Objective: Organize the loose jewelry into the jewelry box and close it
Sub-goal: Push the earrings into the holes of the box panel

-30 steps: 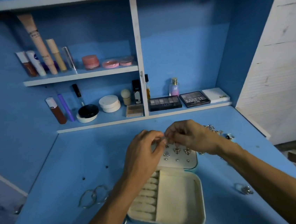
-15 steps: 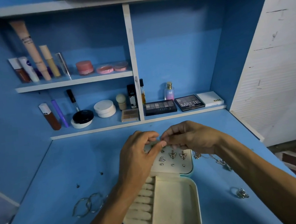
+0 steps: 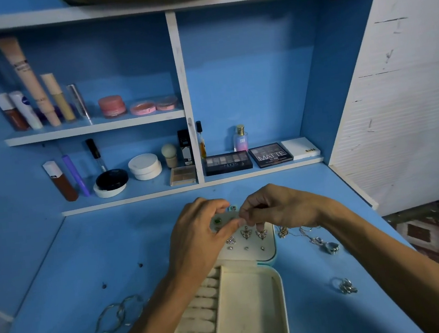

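A cream jewelry box (image 3: pixel 254 306) with a teal shell lies open on the blue desk, ring rolls on its left side. Its lid (image 3: pixel 252 253) stands tilted behind it, with several silver earrings (image 3: pixel 246 232) pinned in it. My left hand (image 3: pixel 196 239) grips the lid's top left corner, thumb across the front, beside a green stud (image 3: pixel 217 222). My right hand (image 3: pixel 279 208) pinches a tiny earring piece at the lid's top edge, fingertips meeting my left thumb. Loose bangles (image 3: pixel 120 313), a ring (image 3: pixel 346 286) and a chain with pendants (image 3: pixel 321 242) lie on the desk.
Shelves behind the desk carry cosmetics: tubes (image 3: pixel 41 103), pink jars (image 3: pixel 112 106), compacts (image 3: pixel 144 166), a perfume bottle (image 3: pixel 240 138) and eyeshadow palettes (image 3: pixel 270 155). A white panel (image 3: pixel 400 93) walls the right side. Patterned floor shows past the desk's right edge.
Both hands stay together at the top of the lid, shifted only slightly. The green stud now shows between my left fingers. The head view has tilted a little upward.
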Demonstrator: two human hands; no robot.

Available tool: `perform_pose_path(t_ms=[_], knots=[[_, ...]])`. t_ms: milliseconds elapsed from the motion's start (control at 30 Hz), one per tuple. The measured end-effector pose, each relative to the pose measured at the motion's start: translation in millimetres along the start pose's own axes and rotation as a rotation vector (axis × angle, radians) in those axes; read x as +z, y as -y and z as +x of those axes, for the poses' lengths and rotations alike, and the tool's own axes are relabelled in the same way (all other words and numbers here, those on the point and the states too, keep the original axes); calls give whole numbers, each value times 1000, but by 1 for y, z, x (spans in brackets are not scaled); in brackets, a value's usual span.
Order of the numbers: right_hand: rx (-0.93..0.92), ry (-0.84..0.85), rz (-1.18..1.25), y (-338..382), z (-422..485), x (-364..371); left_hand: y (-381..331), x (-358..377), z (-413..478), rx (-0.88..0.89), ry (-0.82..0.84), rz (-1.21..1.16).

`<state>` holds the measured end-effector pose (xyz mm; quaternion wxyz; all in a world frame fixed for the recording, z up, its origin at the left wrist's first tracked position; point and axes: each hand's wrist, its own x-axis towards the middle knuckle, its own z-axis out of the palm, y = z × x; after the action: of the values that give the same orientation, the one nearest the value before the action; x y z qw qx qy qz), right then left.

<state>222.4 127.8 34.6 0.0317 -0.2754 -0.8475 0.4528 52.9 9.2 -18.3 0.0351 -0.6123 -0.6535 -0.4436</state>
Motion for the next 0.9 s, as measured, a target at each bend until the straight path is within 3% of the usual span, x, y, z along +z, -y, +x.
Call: perform_pose_path(t_ms=[333,633,900], knots=[[-50,-176,25,-21,-9,6,-1,12,12,-2,156,30],[-5,-333,135,-43,-19,6,-8,10,30,13,714,325],[39,-370,209,-54,-24,10,-6,17,38,-15,772,285]])
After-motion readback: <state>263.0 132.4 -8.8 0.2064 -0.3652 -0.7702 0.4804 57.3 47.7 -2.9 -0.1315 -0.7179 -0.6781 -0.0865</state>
